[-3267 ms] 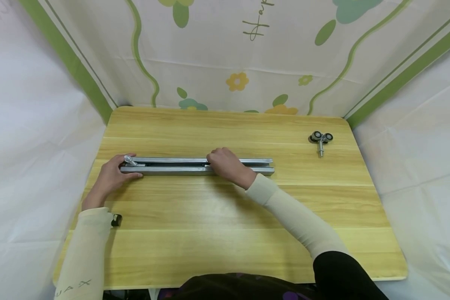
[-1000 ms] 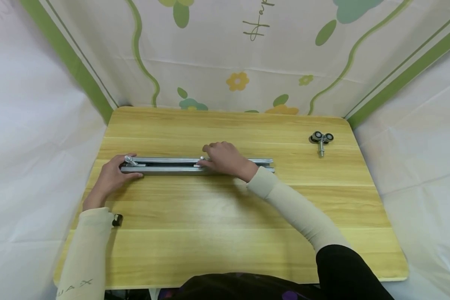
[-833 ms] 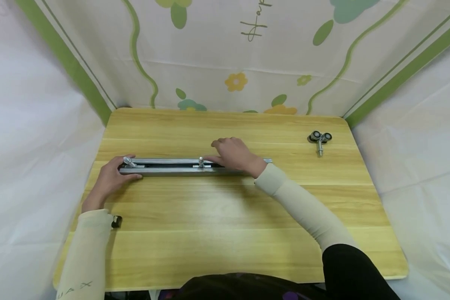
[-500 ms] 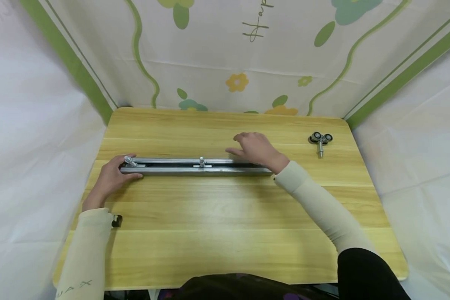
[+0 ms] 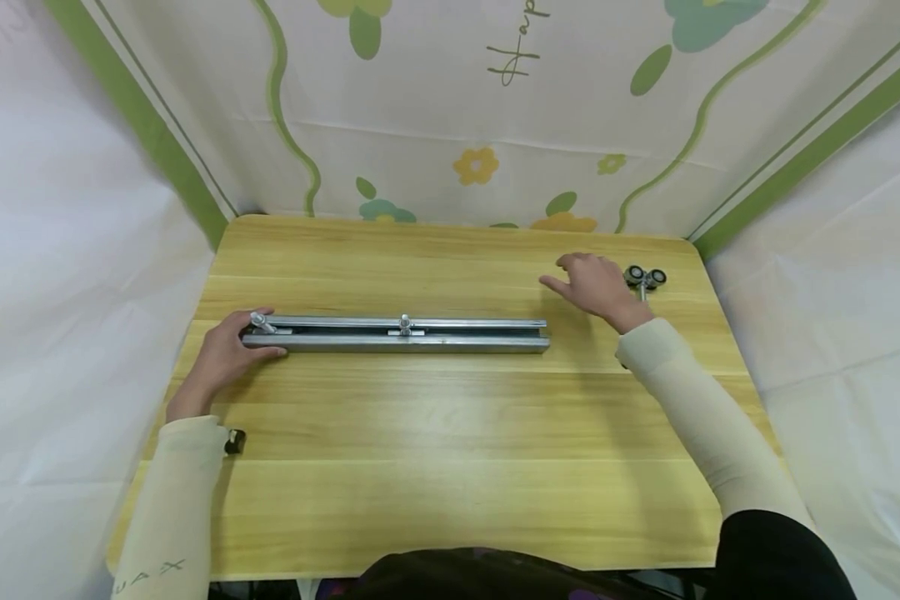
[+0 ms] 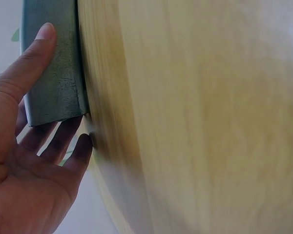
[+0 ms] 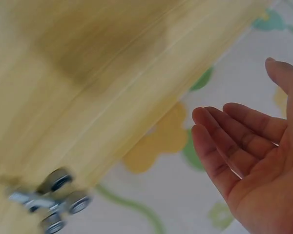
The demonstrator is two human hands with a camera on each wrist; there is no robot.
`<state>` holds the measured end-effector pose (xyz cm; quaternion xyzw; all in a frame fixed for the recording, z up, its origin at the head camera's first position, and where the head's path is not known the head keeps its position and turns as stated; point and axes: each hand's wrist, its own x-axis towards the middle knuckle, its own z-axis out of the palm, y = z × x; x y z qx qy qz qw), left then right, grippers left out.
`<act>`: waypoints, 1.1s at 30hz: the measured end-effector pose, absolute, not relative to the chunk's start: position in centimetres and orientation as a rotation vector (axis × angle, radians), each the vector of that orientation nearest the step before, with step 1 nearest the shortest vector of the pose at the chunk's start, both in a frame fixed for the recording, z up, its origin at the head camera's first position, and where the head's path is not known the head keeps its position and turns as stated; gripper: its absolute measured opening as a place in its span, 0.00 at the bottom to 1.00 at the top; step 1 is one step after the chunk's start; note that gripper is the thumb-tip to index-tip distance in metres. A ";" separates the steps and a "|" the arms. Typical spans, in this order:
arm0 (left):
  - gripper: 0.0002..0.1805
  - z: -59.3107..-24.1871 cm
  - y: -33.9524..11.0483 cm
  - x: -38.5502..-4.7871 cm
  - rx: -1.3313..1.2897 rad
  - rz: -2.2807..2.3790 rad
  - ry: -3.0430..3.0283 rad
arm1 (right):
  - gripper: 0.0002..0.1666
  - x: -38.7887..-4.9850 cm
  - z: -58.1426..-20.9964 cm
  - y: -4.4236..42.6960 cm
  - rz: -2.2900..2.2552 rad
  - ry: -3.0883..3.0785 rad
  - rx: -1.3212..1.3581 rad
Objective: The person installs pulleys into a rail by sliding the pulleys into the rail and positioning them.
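Note:
A long steel track [image 5: 465, 343] with a slot along its top lies across the table. My left hand [image 5: 223, 354] holds its left end, thumb on the near wall and fingers around the end; the left wrist view shows the thumb [image 6: 36, 58] on the track's side. Two bolts stick up from the slot: a tilted bolt [image 5: 261, 322] by my left hand and an upright bolt [image 5: 405, 325] mid-track. Whatever carries them inside is mostly hidden. My right hand [image 5: 596, 287] hovers with loose fingers, holding nothing, just left of a wheeled roller trolley [image 5: 655, 279] with a bolt stem.
The wooden table [image 5: 435, 467] has rounded corners. A white cloth [image 5: 420, 100] with flowers and green stripes hangs behind it, and white sheets flank both sides. The person's body is at the near edge.
My right hand has let go of the mid-track bolt and moved right, up to the roller trolley. Before that, the bolt shifted slightly left. My left hand stays on the track's end.

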<state>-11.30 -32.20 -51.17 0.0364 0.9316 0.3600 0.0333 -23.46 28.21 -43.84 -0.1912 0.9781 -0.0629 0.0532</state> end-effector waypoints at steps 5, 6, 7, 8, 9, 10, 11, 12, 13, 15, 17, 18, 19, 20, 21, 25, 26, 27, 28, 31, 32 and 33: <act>0.41 -51.2 -32.2 -11.2 0.102 1.117 2.857 | 0.33 -23.8 -44.4 32.3 -0.190 2.970 -0.453; 0.41 -51.2 -32.2 -11.2 0.102 1.117 2.857 | 0.33 -23.8 -44.5 33.1 -0.189 2.968 -0.422; 0.41 -51.2 -32.1 -11.2 0.102 1.117 2.858 | 0.33 -23.7 -44.5 33.9 -0.194 2.967 -0.392; 0.41 -51.2 -32.1 -11.1 0.102 1.117 2.859 | 0.32 -23.7 -44.6 34.7 -0.198 2.960 -0.356; 0.41 -51.2 -32.1 -11.1 0.100 1.119 2.858 | 0.32 -23.6 -44.6 35.4 -0.205 2.952 -0.318; 0.41 -51.2 -32.1 -11.1 0.099 1.120 2.858 | 0.31 -23.5 -44.6 36.1 -0.208 2.946 -0.281; 0.41 -51.2 -32.1 -11.1 0.099 1.120 2.858 | 0.30 -23.4 -44.7 36.7 -0.221 2.945 -0.248; 0.41 -51.2 -32.1 -11.1 0.098 1.121 2.857 | 0.29 -23.4 -44.7 37.3 -0.234 2.943 -0.223; 0.41 -51.2 -32.1 -11.1 0.097 1.124 2.856 | 0.30 -23.3 -44.7 37.9 -0.246 2.935 -0.184; 0.41 -51.1 -32.1 -11.1 0.093 1.128 2.852 | 0.32 -23.2 -44.8 38.8 -0.254 2.922 -0.114; 0.41 -51.1 -32.0 -11.1 0.090 1.128 2.847 | 0.33 -23.0 -44.9 39.7 -0.254 2.913 -0.056; 0.41 -51.1 -32.0 -11.2 0.087 1.129 2.845 | 0.34 -23.0 -45.0 40.1 -0.244 2.906 -0.031; 0.41 -51.2 -32.1 -11.2 0.085 1.128 2.843 | 0.34 -22.9 -45.1 40.5 -0.232 2.899 -0.008; 0.41 -51.2 -32.1 -11.2 0.082 1.128 2.841 | 0.34 -22.9 -45.2 40.8 -0.230 2.894 0.011; 0.41 -51.2 -32.1 -11.2 0.079 1.127 2.839 | 0.33 -22.9 -45.3 41.1 -0.223 2.887 0.032; 0.41 -51.2 -32.1 -11.1 0.074 1.130 2.836 | 0.31 -22.9 -46.0 41.9 -0.237 2.865 0.111; 0.41 -51.2 -32.1 -11.1 0.073 1.131 2.836 | 0.31 -22.9 -46.2 42.0 -0.246 2.855 0.132; 0.41 -51.2 -32.1 -11.1 0.073 1.132 2.836 | 0.31 -22.9 -46.4 42.1 -0.251 2.848 0.149; 0.41 -51.2 -32.1 -11.1 0.074 1.133 2.835 | 0.31 -22.9 -46.6 42.2 -0.260 2.838 0.163; 0.41 -51.1 -32.0 -11.1 0.078 1.139 2.835 | 0.31 -23.0 -47.1 42.4 -0.281 2.816 0.195; 0.41 -51.0 -32.0 -11.1 0.077 1.142 2.834 | 0.30 -23.0 -47.2 42.4 -0.287 2.815 0.201; 0.41 -51.1 -31.9 -11.0 0.078 1.142 2.837 | 0.30 -23.1 -47.4 42.4 -0.292 2.815 0.210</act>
